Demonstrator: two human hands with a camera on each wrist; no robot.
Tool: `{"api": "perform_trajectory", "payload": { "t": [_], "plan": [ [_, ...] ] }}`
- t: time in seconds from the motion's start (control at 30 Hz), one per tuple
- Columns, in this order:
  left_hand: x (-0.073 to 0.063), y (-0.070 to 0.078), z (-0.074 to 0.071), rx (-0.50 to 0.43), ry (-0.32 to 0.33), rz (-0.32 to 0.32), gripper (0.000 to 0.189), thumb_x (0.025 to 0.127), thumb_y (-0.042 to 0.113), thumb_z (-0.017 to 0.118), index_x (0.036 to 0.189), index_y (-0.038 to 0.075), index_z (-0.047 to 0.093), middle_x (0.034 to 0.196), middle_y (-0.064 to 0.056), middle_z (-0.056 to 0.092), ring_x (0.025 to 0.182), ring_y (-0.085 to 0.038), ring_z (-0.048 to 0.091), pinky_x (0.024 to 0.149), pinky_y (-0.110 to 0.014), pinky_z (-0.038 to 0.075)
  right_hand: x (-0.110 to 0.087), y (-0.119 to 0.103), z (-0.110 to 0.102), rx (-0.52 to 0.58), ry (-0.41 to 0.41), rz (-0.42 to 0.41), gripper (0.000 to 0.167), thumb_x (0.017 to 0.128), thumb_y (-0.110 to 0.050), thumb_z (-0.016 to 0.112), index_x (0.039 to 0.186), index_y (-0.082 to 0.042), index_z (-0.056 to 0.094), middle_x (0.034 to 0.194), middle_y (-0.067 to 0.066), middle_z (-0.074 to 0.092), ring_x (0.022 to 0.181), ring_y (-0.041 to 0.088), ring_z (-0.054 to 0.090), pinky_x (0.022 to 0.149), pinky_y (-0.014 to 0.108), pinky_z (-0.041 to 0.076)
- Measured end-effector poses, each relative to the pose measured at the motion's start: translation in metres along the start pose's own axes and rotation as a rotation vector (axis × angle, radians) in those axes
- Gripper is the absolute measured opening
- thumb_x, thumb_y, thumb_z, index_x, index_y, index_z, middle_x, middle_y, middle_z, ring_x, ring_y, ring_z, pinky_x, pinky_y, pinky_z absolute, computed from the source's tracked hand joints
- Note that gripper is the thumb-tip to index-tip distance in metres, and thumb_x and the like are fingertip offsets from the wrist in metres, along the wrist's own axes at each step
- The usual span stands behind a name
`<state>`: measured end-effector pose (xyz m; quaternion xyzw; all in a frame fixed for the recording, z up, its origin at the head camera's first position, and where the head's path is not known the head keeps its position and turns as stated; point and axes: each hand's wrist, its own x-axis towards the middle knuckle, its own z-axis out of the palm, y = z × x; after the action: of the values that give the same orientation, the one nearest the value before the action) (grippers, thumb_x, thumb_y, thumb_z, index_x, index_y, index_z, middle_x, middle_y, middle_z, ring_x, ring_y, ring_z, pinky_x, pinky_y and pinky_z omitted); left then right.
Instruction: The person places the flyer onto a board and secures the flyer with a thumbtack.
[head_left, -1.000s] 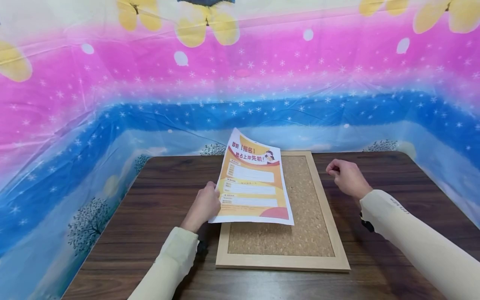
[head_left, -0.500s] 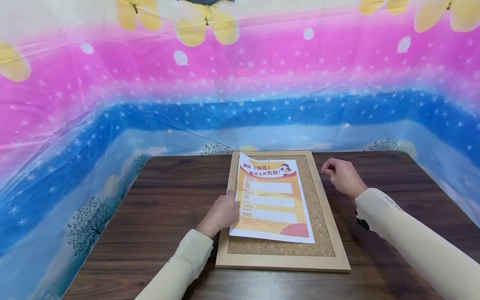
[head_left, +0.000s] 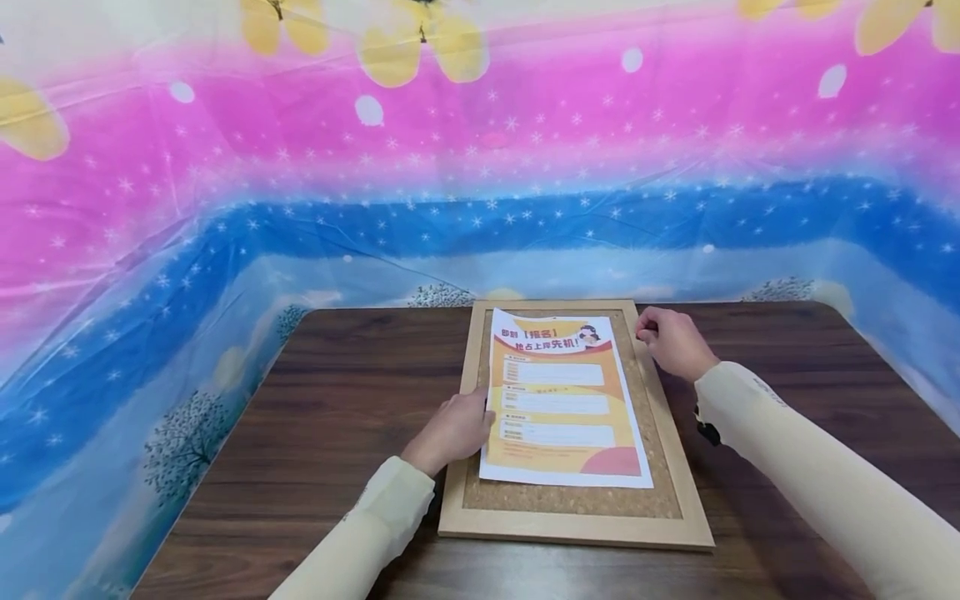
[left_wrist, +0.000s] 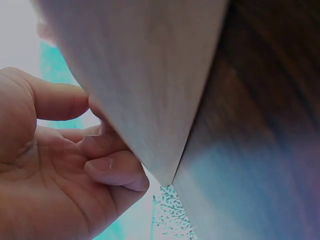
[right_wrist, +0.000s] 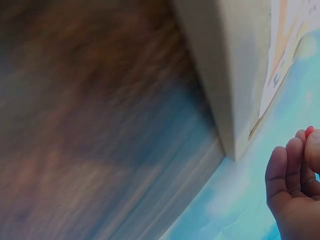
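A printed orange-and-yellow paper poster (head_left: 558,400) lies over the cork of a wood-framed corkboard (head_left: 577,527), its top left corner curling up a little. My left hand (head_left: 453,425) pinches the poster's left edge, above the frame's left side. In the left wrist view, the bent fingers of the left hand (left_wrist: 60,160) are beside the frame, which hides the paper there. At the board's upper right side is my right hand (head_left: 678,343). A tiny red thing like a push pin (right_wrist: 310,130) shows between its thumb and finger in the right wrist view, mostly hidden.
The board lies on a dark wooden table (head_left: 360,392), reaching close to its back edge. Behind hangs a pink and blue patterned cloth (head_left: 525,225) that wraps round both sides.
My left hand has brought the poster right and down onto the corkboard, where it now lies flatter and nearly centred. My right hand has moved slightly left, to the frame's upper right side.
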<state>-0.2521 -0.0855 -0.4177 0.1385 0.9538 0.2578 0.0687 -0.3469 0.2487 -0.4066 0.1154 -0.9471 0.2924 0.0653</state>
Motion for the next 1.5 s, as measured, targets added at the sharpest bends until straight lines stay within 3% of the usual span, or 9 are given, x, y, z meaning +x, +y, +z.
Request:
{"api": "perform_trajectory", "payload": {
  "t": [0.2, 0.33, 0.47, 0.6, 0.93, 1.13, 1.5],
  "plan": [
    [0.000, -0.004, -0.003, -0.079, -0.043, -0.007, 0.048, 0.099, 0.021, 0.049, 0.143, 0.008, 0.037, 0.108, -0.004, 0.063, 0.081, -0.012, 0.058, 0.069, -0.036, 0.044, 0.023, -0.021, 0.012, 0.027, -0.050, 0.020, 0.011, 0.095, 0.001, 0.048, 0.098, 0.001, 0.059, 0.092, 0.016, 0.057, 0.079, 0.026, 0.049, 0.066, 0.037, 0.042],
    [-0.001, -0.006, -0.006, -0.097, -0.064, -0.024, 0.050, 0.100, 0.024, 0.047, 0.145, 0.006, 0.034, 0.105, -0.004, 0.062, 0.074, -0.013, 0.056, 0.061, -0.034, 0.044, 0.041, -0.035, 0.022, 0.057, -0.068, 0.047, 0.013, 0.094, 0.006, 0.046, 0.097, 0.001, 0.058, 0.094, 0.016, 0.056, 0.083, 0.027, 0.048, 0.070, 0.038, 0.041],
    [0.000, -0.008, -0.006, -0.080, -0.057, -0.011, 0.041, 0.100, 0.022, 0.047, 0.137, 0.004, 0.041, 0.099, -0.005, 0.061, 0.065, -0.014, 0.054, 0.052, -0.033, 0.042, 0.056, -0.047, 0.032, 0.095, -0.088, 0.084, 0.011, 0.095, 0.002, 0.047, 0.099, 0.001, 0.058, 0.096, 0.016, 0.056, 0.087, 0.029, 0.050, 0.074, 0.042, 0.044],
    [0.001, -0.008, -0.004, -0.063, -0.055, -0.003, 0.032, 0.099, 0.020, 0.049, 0.127, 0.005, 0.047, 0.092, -0.002, 0.060, 0.064, -0.013, 0.054, 0.051, -0.031, 0.043, 0.067, -0.054, 0.037, 0.118, -0.130, 0.108, 0.012, 0.097, -0.003, 0.049, 0.102, 0.001, 0.059, 0.099, 0.017, 0.058, 0.088, 0.029, 0.052, 0.076, 0.041, 0.045],
    [0.000, -0.007, -0.004, -0.064, -0.059, -0.019, 0.035, 0.099, 0.018, 0.050, 0.130, 0.005, 0.044, 0.093, -0.003, 0.061, 0.065, -0.011, 0.054, 0.051, -0.029, 0.043, 0.094, -0.050, 0.058, 0.153, -0.211, 0.121, 0.015, 0.099, -0.012, 0.050, 0.098, -0.002, 0.061, 0.094, 0.015, 0.057, 0.074, 0.027, 0.053, 0.057, 0.035, 0.045],
    [-0.004, -0.006, 0.001, -0.072, -0.070, -0.032, 0.033, 0.098, 0.017, 0.051, 0.127, 0.003, 0.046, 0.089, -0.003, 0.060, 0.064, -0.010, 0.054, 0.051, -0.029, 0.043, 0.101, -0.040, 0.073, 0.133, -0.226, 0.118, 0.015, 0.098, -0.012, 0.052, 0.092, -0.005, 0.063, 0.090, 0.013, 0.057, 0.076, 0.026, 0.052, 0.062, 0.034, 0.041],
    [-0.003, -0.006, -0.004, -0.043, -0.043, -0.016, 0.032, 0.097, 0.016, 0.051, 0.127, 0.004, 0.046, 0.089, -0.004, 0.061, 0.064, -0.010, 0.054, 0.050, -0.028, 0.043, 0.110, -0.049, 0.073, 0.148, -0.253, 0.189, 0.017, 0.099, -0.016, 0.051, 0.095, -0.007, 0.065, 0.094, 0.014, 0.057, 0.079, 0.027, 0.051, 0.066, 0.037, 0.040]
  ]
}}
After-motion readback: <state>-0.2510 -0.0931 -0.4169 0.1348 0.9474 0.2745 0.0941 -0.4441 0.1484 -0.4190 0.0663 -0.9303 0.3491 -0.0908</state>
